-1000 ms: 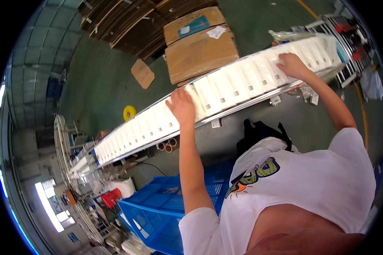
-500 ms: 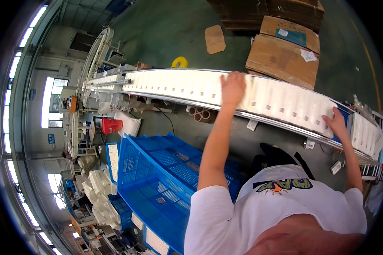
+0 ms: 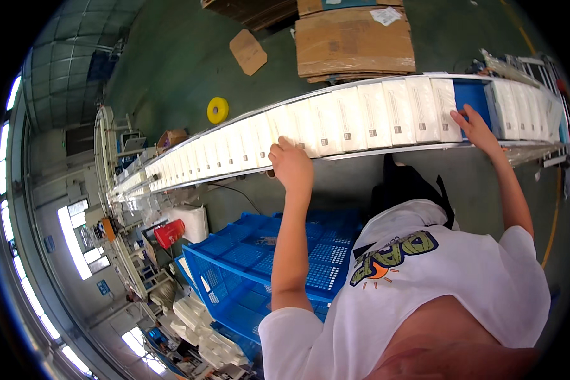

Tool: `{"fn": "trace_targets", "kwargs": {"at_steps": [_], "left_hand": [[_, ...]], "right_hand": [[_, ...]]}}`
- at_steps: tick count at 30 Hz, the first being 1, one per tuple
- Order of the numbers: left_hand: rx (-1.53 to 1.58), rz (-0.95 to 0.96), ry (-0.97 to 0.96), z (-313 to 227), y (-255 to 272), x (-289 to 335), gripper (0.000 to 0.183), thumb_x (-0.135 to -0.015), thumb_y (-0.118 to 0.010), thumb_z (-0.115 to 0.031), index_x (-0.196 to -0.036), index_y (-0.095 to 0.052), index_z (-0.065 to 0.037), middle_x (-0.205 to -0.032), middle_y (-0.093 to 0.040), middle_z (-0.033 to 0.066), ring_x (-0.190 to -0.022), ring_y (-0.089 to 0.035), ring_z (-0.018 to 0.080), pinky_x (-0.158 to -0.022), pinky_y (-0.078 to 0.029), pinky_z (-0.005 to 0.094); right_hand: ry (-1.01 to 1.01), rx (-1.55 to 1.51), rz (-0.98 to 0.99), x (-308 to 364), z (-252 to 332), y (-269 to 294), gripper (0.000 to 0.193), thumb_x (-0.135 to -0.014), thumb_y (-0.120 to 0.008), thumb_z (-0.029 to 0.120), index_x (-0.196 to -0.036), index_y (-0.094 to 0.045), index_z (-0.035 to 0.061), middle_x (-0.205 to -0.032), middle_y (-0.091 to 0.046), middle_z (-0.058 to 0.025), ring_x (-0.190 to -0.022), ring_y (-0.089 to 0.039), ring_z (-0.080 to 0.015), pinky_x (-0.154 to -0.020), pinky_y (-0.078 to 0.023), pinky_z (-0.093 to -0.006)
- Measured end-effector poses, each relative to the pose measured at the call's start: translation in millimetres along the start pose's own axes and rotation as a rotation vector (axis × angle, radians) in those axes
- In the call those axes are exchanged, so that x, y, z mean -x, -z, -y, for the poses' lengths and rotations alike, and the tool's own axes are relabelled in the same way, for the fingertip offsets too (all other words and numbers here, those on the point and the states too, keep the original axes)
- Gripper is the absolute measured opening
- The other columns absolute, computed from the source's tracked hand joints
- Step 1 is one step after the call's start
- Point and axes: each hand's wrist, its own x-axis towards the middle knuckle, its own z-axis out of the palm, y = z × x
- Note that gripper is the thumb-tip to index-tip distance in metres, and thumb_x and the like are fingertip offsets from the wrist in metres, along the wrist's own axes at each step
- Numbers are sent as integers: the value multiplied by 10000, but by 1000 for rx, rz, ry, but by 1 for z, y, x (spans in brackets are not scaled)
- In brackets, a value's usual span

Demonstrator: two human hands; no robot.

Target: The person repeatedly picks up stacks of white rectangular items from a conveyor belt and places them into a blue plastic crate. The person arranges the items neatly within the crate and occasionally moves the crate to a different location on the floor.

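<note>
A long row of white soft packs (image 3: 345, 120) stands packed side by side on the conveyor (image 3: 373, 150). My left hand (image 3: 292, 168) rests against the near edge of the row, its fingers curled in at a pack; whether the fingertips reach between two packs cannot be made out. At the row's right end, my right hand (image 3: 480, 131) has its thumb and fingers apart, fingertips touching the last pack (image 3: 448, 113). Bare blue belt (image 3: 472, 95) shows beyond it, before another group of white packs (image 3: 519, 111).
Stacked flat cardboard (image 3: 354, 44) lies behind the conveyor, with a loose cardboard piece (image 3: 248, 52) and a yellow tape roll (image 3: 218, 110) on the floor. Large blue crates (image 3: 253, 253) stand near my left arm. A red bucket (image 3: 169, 234) sits farther left.
My view has turned and shifted to the right. My left hand has come from the far side of the row to its near edge, its fingers now curled. My right hand stays at the end pack.
</note>
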Motion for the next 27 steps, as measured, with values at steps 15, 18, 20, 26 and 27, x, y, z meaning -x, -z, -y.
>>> {"fn": "trace_targets", "kwargs": {"at_steps": [15,18,20,26,27], "left_hand": [[953,600,183,-21,-31,-58,701,-850,-615,-334,-1304,-284,84,-1248,-468,218,-1159,-450,283,-972,-345,333],[1057,591,102,-25,-32,-52,661,-853,-616,-301,-1302,-302,69,-1261,-458,213,-1168,-442,279,-978,-339,337],[1110,576,100,-43,-26,-46,645,-855,-611,-299,-1301,-313,59,-1250,-469,213,-1160,-450,278,-975,-341,338],[950,391,19,-46,37,-41,614,-844,-612,-307,-1286,-359,37,-1194,-524,210,-1110,-502,296,-934,-382,339],[901,372,42,-40,59,-38,610,-841,-616,-305,-1285,-364,30,-1189,-528,208,-1104,-508,291,-927,-389,342]], "right_hand": [[-166,28,-97,-17,-5,30,795,-746,-652,535,-1139,-400,-108,-1109,-532,-275,-1029,-547,-302,-881,-427,-349],[-132,78,-131,-9,4,29,765,-722,-706,457,-1163,-408,-93,-1132,-528,-264,-1040,-542,-306,-891,-421,-349],[-96,-4,-181,-4,-1,28,728,-721,-713,432,-1149,-431,-85,-1107,-544,-250,-1018,-555,-297,-877,-431,-344],[-24,-186,-317,19,32,53,644,-710,-742,334,-1128,-471,-75,-1036,-596,-178,-949,-586,-234,-826,-459,-311],[7,-204,-326,23,43,58,640,-707,-747,321,-1130,-473,-73,-1030,-602,-165,-942,-589,-219,-818,-462,-305]]}}
